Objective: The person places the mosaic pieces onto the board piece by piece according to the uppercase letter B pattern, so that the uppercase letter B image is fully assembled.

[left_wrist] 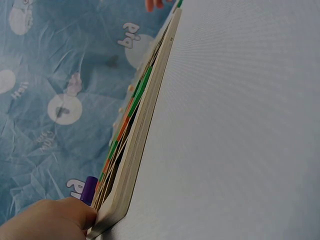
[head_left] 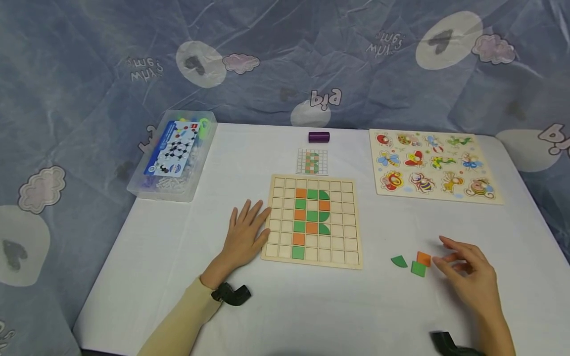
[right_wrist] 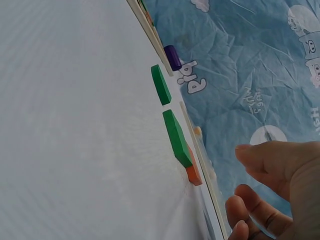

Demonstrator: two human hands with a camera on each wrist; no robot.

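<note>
A wooden grid board (head_left: pixel 346 242) lies on the white table, with orange and green squares and green quarter-round pieces set in its cells. My left hand (head_left: pixel 244 237) rests with fingers spread at the board's left edge, and its thumb is against that edge. To the right of the board are a loose orange square (head_left: pixel 424 258), a green square (head_left: pixel 418 269) and a green quarter-round piece (head_left: pixel 399 261). My right hand (head_left: pixel 473 274) is just right of the orange square, thumb and forefinger apart and nothing between them. In the right wrist view the green square (right_wrist: pixel 176 139) partly hides the orange one.
Behind the board lie a small pattern card (head_left: pixel 312 162) and a purple cylinder (head_left: pixel 318 137). A clear plastic box (head_left: pixel 187 190) of parts stands at the back left. An insect picture puzzle board (head_left: pixel 429 170) occupies the back right. Patterned blue cloth (head_left: pixel 267 29) hangs beyond the table.
</note>
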